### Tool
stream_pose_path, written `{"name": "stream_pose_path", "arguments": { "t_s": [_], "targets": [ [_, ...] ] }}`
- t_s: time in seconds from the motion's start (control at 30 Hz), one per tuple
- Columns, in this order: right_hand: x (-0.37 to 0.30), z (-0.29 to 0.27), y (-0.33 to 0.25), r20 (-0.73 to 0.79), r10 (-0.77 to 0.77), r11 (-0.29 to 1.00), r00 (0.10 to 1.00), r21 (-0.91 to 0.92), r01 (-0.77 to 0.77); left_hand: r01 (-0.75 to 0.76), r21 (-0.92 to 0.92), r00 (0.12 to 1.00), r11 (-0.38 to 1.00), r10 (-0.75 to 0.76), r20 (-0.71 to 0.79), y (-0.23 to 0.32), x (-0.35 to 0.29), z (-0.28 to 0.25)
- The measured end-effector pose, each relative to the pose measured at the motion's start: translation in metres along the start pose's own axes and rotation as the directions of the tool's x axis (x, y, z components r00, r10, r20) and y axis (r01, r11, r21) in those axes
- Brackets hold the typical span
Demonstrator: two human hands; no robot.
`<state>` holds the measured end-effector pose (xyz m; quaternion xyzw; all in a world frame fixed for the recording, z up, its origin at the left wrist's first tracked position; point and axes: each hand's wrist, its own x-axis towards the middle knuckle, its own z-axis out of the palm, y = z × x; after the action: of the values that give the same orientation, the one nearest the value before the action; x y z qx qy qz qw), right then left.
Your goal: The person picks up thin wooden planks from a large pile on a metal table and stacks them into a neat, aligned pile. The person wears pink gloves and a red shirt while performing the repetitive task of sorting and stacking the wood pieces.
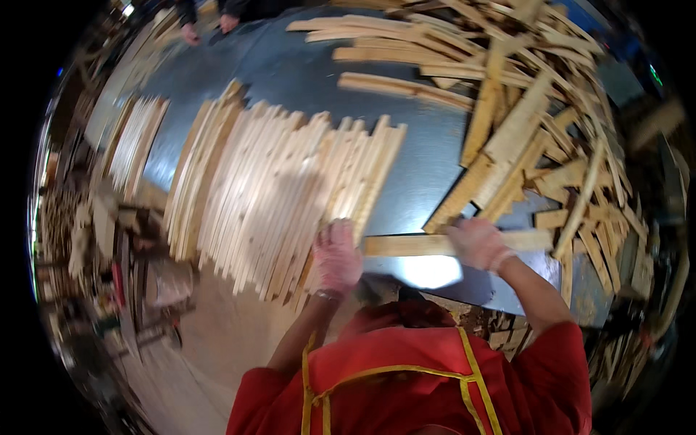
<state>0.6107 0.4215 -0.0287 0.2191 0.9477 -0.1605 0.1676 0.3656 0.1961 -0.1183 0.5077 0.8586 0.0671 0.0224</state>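
Both my hands wear thin pinkish gloves. My left hand (338,257) lies at the near right end of a row of pale wooden strips (268,188), its fingers stretched out over the strip ends. The strips lie side by side, their near ends jutting past the table edge. To the right, my right hand (478,243) is closed over a wooden strip (409,245) that lies crosswise near the table's front edge. That strip shows on both sides of the hand. The fingertips of the right hand are partly hidden and blurred.
A loose heap of wooden offcuts and strips (507,138) covers the right of the grey table (283,65). Smaller bundled strips (134,141) lie far left. Another person's hands (210,29) are at the far edge. Wooden stacks and a cart stand left of the table.
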Motion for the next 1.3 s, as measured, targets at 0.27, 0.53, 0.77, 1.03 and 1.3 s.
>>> {"name": "stream_pose_path", "arguments": {
  "t_s": [0.27,0.53,0.77,1.03,1.3],
  "targets": [
    [-0.035,0.027,0.070,0.001,0.433,0.316,0.902,0.936,-0.153,0.039,-0.200,0.996,0.979,-0.055,-0.076,-0.026,-0.015,-0.020],
    [0.130,0.091,-0.033,0.211,0.339,0.111,0.917,0.959,-0.262,0.521,-0.416,0.838,0.746,-0.540,0.080,-0.154,-0.176,-0.021],
    [0.129,0.081,-0.086,0.131,0.384,0.077,0.914,0.982,-0.173,0.674,-0.727,0.573,-0.131,-0.529,0.626,-0.113,-0.217,0.036],
    [0.064,0.141,-0.180,0.368,0.127,-0.359,0.921,0.883,-0.303,0.591,-0.744,0.681,-0.311,-0.303,0.667,-0.125,-0.178,-0.022],
    [0.095,0.182,-0.205,0.305,-0.238,-0.602,0.922,0.699,-0.386,0.527,-0.703,0.805,0.477,-0.016,0.593,-0.095,-0.023,-0.110]
  ]
}}
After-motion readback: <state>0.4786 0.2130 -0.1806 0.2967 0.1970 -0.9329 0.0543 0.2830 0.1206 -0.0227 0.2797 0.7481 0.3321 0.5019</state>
